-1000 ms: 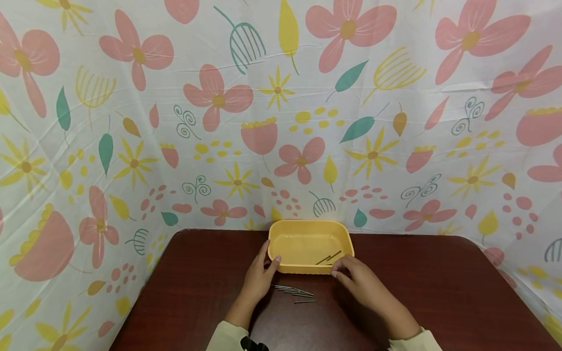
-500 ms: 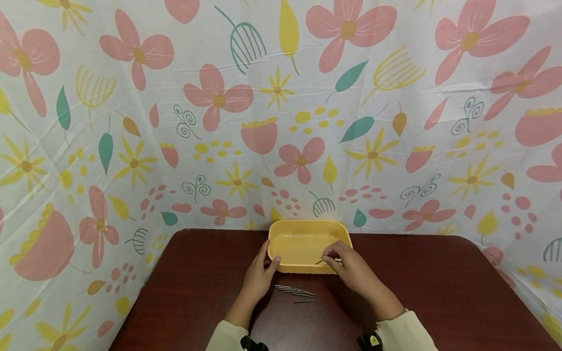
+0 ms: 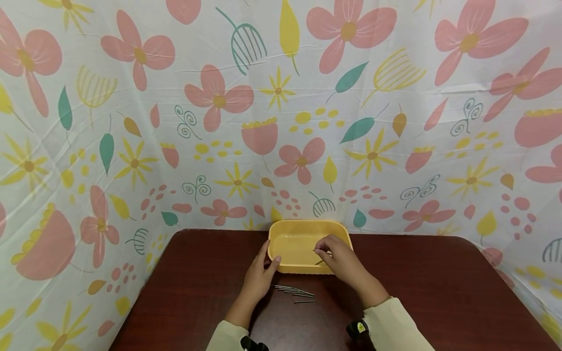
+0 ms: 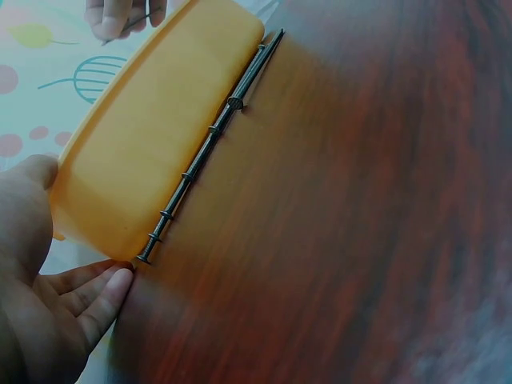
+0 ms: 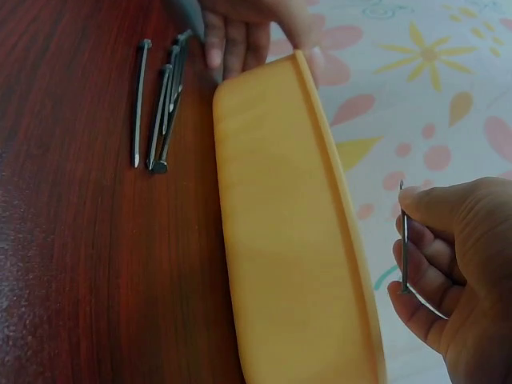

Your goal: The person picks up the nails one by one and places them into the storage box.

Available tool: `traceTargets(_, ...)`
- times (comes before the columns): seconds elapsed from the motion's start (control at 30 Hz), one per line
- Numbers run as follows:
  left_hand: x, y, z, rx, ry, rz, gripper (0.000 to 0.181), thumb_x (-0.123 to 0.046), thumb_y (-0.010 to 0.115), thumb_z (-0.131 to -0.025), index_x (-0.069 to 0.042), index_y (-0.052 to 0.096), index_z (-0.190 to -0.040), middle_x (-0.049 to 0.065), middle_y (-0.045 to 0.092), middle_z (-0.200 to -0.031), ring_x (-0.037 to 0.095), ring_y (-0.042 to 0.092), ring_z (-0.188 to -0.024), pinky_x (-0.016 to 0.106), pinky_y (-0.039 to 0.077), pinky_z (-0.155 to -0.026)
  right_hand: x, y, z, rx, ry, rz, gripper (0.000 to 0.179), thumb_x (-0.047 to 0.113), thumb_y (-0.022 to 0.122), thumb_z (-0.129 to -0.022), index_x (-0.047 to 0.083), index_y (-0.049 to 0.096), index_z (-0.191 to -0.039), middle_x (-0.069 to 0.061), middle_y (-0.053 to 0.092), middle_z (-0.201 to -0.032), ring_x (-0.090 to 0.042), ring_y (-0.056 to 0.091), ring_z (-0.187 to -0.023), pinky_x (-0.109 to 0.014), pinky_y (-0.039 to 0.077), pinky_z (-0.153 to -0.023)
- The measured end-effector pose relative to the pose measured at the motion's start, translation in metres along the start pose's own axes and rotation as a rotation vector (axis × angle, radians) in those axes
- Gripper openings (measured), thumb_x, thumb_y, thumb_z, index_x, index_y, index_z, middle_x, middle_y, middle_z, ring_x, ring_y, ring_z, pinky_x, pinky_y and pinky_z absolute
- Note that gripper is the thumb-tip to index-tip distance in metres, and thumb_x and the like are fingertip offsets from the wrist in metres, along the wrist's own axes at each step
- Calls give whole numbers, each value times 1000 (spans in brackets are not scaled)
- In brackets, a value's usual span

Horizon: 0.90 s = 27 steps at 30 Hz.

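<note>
A yellow plastic tray (image 3: 290, 243) stands at the back of the table. My left hand (image 3: 256, 279) grips its near left corner, thumb at the rim and fingers along the outside. My right hand (image 3: 340, 258) is over the tray's right part, pinching a nail (image 5: 405, 248) between thumb and fingers, above the rim in the right wrist view. Part of another nail (image 3: 319, 262) shows inside the tray below that hand, which hides the rest of the right end. Several steel nails (image 3: 293, 291) lie on the table in front of the tray, roughly side by side.
The dark reddish-brown table (image 3: 197, 273) has rounded back corners. Right behind the tray hangs a white floral cloth (image 3: 303, 195), which also runs along both sides. Black straps (image 3: 357, 329) sit at the wrists.
My right hand has moved from the tray's near right rim to over its inside, and has lifted a nail from there. My left hand and the nails on the table stay put.
</note>
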<state>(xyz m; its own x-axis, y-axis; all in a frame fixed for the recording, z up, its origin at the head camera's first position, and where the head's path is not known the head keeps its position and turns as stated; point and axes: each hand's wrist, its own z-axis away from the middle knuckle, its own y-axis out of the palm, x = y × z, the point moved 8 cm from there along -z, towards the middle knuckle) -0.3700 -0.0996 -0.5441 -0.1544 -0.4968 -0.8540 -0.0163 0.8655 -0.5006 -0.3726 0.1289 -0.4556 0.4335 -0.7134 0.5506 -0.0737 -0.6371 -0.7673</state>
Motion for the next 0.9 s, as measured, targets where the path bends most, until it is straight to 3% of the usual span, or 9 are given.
traceTargets(0.5,1,0,-1,2,-19,0,74,-63,50,-99,-33,24,-161,13,43,-157,32,60,-127,53,52,-98,-5,11,-11,10,46,-7,6,19,69,-97,15,67,-93,4,61,-95,-11,57,-91,-36,53,-85)
traceTargets(0.9,0,-1,0,8,-6,3,74,-62,49,-100,-32,24,-162,16,43,-157,34,60,-127,55,52,-98,-5,11,-17,-8,29,-29,6,17,68,-98,15,67,-92,3,60,-94,-11,56,-90,-37,53,-85)
